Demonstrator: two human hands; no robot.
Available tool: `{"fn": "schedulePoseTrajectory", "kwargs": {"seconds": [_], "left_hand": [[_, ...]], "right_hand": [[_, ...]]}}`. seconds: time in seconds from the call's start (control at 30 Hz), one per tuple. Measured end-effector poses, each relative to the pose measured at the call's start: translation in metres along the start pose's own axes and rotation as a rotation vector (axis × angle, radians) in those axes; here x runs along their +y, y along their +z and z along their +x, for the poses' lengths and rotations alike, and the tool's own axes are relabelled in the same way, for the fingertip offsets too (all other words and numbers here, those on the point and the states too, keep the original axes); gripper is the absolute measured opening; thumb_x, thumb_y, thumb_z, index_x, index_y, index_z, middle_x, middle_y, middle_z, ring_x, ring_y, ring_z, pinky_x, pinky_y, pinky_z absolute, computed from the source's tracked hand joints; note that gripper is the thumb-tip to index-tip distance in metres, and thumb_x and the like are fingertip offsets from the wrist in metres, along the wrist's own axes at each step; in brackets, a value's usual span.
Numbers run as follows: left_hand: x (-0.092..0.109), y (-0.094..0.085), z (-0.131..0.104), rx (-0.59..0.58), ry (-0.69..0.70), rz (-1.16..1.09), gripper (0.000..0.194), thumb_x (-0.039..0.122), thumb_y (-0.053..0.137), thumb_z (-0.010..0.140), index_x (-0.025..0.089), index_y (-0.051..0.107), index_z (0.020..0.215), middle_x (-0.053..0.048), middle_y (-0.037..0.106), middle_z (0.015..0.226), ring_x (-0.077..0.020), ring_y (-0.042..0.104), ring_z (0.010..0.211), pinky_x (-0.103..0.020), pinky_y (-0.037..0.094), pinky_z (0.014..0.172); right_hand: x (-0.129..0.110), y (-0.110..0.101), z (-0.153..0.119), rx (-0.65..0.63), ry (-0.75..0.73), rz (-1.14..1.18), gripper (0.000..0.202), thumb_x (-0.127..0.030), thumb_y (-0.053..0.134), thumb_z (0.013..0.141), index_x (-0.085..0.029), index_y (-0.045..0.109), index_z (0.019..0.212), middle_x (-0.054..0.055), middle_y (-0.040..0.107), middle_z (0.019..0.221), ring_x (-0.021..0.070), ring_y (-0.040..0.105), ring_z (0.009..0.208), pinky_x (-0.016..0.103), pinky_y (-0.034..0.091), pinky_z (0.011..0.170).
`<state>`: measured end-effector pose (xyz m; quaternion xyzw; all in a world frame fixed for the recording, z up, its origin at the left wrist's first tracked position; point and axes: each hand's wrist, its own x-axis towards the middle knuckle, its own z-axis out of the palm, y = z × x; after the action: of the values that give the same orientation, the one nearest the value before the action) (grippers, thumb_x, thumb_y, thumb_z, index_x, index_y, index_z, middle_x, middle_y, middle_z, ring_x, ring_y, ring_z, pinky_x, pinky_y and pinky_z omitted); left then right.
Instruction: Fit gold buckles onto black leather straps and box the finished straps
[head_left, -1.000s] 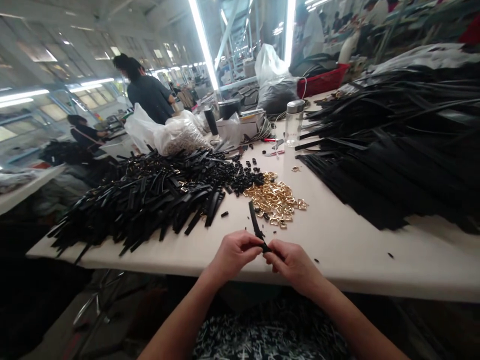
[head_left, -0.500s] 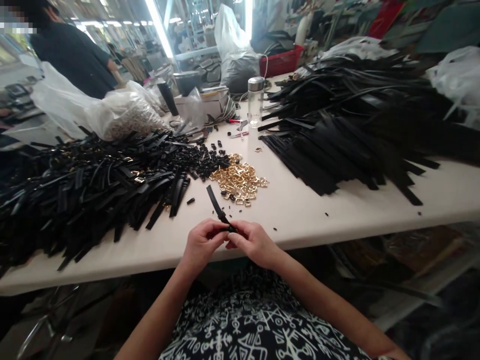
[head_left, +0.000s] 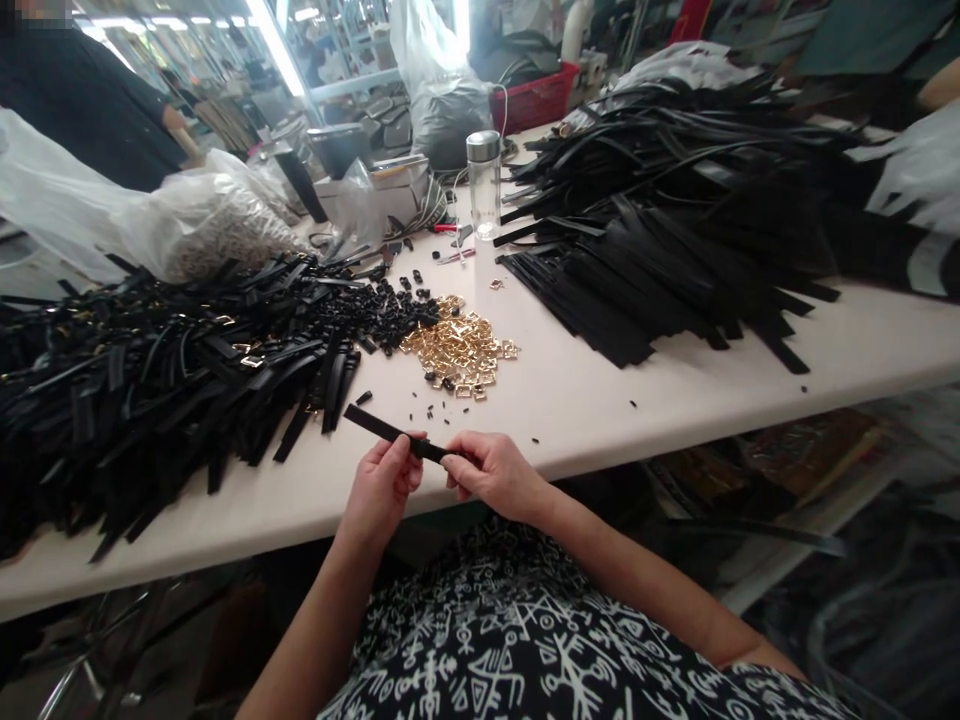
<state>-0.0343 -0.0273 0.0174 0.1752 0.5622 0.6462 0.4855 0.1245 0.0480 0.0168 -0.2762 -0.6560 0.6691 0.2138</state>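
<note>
A flat black strap (head_left: 373,421) is stretched between my two hands above the table's front edge, its free end pointing left and away from me. My left hand (head_left: 384,487) pinches it near the middle, thumb on top. My right hand (head_left: 496,474) grips its other end, which the fingers partly hide. Between the hands a small dark band, perhaps a loop, crosses the strap. Just beyond lie a pile of gold-coloured rectangular buckles (head_left: 459,345) and a heap of small black loops (head_left: 379,312).
Black straps with gold buckles (head_left: 165,370) cover the table's left side. Plain black straps (head_left: 637,270) are stacked at the right. A glass bottle (head_left: 484,190), a pen (head_left: 456,257) and a red basket (head_left: 536,98) stand or lie farther back. A person (head_left: 82,100) is at the far left.
The strap has swung from pointing away from me to lying crosswise, its free end now to the left. My hands have moved slightly apart. The whole view has shifted a little.
</note>
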Motion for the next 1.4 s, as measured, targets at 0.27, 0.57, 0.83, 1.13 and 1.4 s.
{"fn": "schedulePoseTrajectory", "kwargs": {"seconds": [0.27,0.57,0.83,1.13,1.4], "left_hand": [[-0.015,0.016,-0.012,0.099,0.075,-0.011,0.037,0.038,0.087,0.06,0.012,0.075,0.084,0.005,0.054,0.053,-0.0041,0.044,0.045,-0.016,0.032,0.043],[-0.03,0.004,-0.014,0.043,0.115,0.166,0.036,0.04,0.08,0.071,0.013,0.077,0.095,0.004,0.056,0.053,-0.0076,0.047,0.049,-0.02,0.038,0.049],[-0.026,-0.002,-0.002,-0.011,0.068,0.226,0.034,0.041,0.08,0.071,0.012,0.076,0.089,0.003,0.058,0.052,-0.0087,0.048,0.046,-0.021,0.037,0.046],[0.067,-0.027,0.077,0.416,0.227,-0.354,0.009,0.014,0.075,0.079,0.012,0.066,0.08,0.0,0.066,0.07,-0.0035,0.059,0.053,-0.009,0.047,0.049],[0.07,-0.031,0.074,0.373,0.055,-0.354,0.016,0.015,0.052,0.092,0.016,0.067,0.089,-0.003,0.071,0.085,-0.0088,0.069,0.066,-0.012,0.055,0.054]], "right_hand": [[0.0,0.006,0.002,0.152,-0.054,-0.31,0.017,-0.026,0.057,0.089,-0.018,0.062,0.075,-0.001,0.063,0.059,0.0108,0.056,0.053,0.022,0.04,0.052],[0.003,0.005,-0.001,0.016,-0.024,-0.08,0.02,-0.03,0.054,0.092,-0.017,0.061,0.08,0.001,0.067,0.069,0.0102,0.062,0.053,0.021,0.048,0.053],[0.01,-0.001,0.003,0.013,-0.018,-0.004,0.046,-0.033,0.057,0.09,-0.018,0.049,0.133,-0.004,0.065,0.069,0.0144,0.066,0.055,0.027,0.055,0.056],[0.014,-0.058,0.01,0.301,-0.194,-0.382,0.034,-0.039,0.052,0.094,-0.021,0.062,0.121,0.007,0.074,0.097,0.0195,0.071,0.08,0.032,0.057,0.072],[0.01,-0.123,-0.006,0.606,-0.216,-0.87,0.024,-0.029,0.05,0.097,-0.02,0.066,0.112,0.009,0.072,0.111,0.0222,0.069,0.098,0.035,0.051,0.09]]}}
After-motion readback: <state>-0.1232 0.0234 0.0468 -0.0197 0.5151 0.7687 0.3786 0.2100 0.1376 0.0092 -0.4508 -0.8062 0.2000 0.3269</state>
